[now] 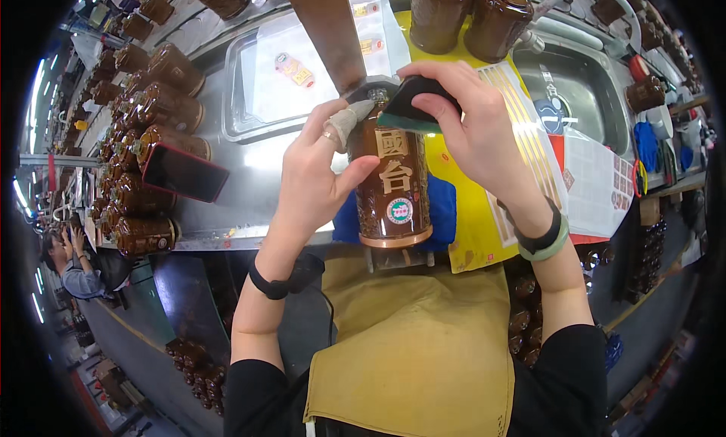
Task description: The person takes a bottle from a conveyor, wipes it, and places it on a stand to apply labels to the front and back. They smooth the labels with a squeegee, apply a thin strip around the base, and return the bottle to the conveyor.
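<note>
A glossy brown bottle [369, 192] with gold raised characters, a round green-and-white sticker and a copper-coloured base rim lies on a blue cloth [442, 210], its neck pointing away from me. My left hand [318, 164] steadies it, thumb against its side and index finger, wrapped in pale cloth, at the shoulder. In my right hand [476, 127] is a black hand squeegee [423, 93] with a green edge. That edge rests at or just over the bottle's upper front; actual contact is hard to make out.
A phone [185, 172] leans on several brown bottles [147, 236] at left. Beyond my hands sit a clear tray [240, 123] with sticker sheets and a brown upright post [325, 28]. To the right are a yellow sheet [473, 244], label papers [605, 183] and a metal sink [605, 81].
</note>
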Motion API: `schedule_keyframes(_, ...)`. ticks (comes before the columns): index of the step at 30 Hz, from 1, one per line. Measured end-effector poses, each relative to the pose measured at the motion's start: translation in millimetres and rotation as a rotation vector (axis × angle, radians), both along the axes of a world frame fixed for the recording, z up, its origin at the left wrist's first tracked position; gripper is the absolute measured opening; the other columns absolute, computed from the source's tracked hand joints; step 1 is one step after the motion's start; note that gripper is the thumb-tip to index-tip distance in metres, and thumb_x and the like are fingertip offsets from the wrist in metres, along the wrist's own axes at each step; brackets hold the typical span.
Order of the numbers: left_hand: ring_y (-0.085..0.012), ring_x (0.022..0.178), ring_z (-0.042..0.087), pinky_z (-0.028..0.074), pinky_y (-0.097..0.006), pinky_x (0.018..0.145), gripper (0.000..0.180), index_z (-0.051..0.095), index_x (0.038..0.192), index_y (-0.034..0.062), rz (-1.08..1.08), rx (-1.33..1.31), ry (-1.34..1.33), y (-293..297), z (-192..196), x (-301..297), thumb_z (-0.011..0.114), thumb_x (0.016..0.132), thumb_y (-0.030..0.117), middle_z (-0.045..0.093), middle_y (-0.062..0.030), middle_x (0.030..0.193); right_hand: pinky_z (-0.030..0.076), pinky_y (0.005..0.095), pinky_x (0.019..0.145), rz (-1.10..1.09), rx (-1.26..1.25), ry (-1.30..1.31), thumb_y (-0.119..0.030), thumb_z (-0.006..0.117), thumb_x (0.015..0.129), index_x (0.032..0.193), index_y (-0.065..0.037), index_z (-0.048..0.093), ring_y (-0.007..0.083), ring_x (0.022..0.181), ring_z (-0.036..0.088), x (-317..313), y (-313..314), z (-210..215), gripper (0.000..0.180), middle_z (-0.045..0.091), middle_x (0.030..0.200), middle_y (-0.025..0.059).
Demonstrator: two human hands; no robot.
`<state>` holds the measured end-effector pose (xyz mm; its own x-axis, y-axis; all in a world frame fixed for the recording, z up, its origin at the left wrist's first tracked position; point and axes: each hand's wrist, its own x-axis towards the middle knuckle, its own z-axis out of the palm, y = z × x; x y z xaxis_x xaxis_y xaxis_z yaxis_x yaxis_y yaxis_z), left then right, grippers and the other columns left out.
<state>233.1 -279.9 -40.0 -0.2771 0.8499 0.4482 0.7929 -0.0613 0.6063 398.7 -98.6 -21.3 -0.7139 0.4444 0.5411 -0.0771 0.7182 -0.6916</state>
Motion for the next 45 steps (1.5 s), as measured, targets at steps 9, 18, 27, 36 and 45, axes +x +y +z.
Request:
schedule_keyframes(9,-0.0299,0.099,0.073,0.057,-0.039,0.087,0.057,0.065,0.136,-0.0037,0.039,0.015,-0.272,-14,-9,5,0.058,0.108,0.045,0.066,-0.0204,0.131,0.054,0.0352,0.086,0.011,0.242,-0.091,0.000,0.070,0.094,0.122,-0.004,0.072,0.0270,0.094,0.070,-20,12,22,0.029,0.073,0.102,0.0139)
schedule_keyframes(18,-0.0308,0.118,0.070,0.057,-0.042,0.098,0.078,0.049,0.151,-0.0081,0.094,0.069,-0.725,-41,-19,20,0.028,0.114,0.058,0.056,-0.0234,0.146,0.044,0.0368,0.084,-0.034,0.473,0.050,-0.010,0.074,0.084,0.101,-0.017,0.076,0.0215,0.087,0.060,-11,6,8,0.019,0.072,0.094,-0.0023)
schedule_keyframes(27,-0.0249,0.116,0.067,0.053,-0.039,0.098,0.110,0.052,0.151,-0.0027,0.185,-0.012,-0.755,-47,-20,38,0.015,0.099,0.087,0.062,-0.0198,0.143,0.045,0.0352,0.077,0.157,0.480,0.042,-0.015,0.077,0.081,0.108,-0.016,0.075,0.0205,0.083,0.061,-2,-29,27,0.027,0.071,0.094,-0.0012)
schedule_keyframes(36,-0.0276,0.117,0.066,0.052,-0.043,0.102,0.104,0.049,0.153,-0.0036,0.170,0.019,-0.829,-59,-23,47,0.014,0.103,0.081,0.062,-0.0212,0.143,0.050,0.0380,0.081,0.344,0.517,0.041,-0.022,0.070,0.085,0.104,-0.015,0.072,0.0199,0.087,0.060,17,-63,27,0.020,0.067,0.093,0.0002)
schedule_keyframes(45,-0.0302,0.126,0.064,0.051,-0.045,0.106,0.104,0.049,0.154,-0.0040,0.123,0.009,-0.743,-62,-24,58,0.014,0.104,0.080,0.061,-0.0220,0.144,0.049,0.0331,0.081,0.332,0.438,0.228,-0.011,0.078,0.080,0.106,-0.022,0.076,0.0200,0.084,0.052,44,-47,-22,0.028,0.072,0.103,-0.0060)
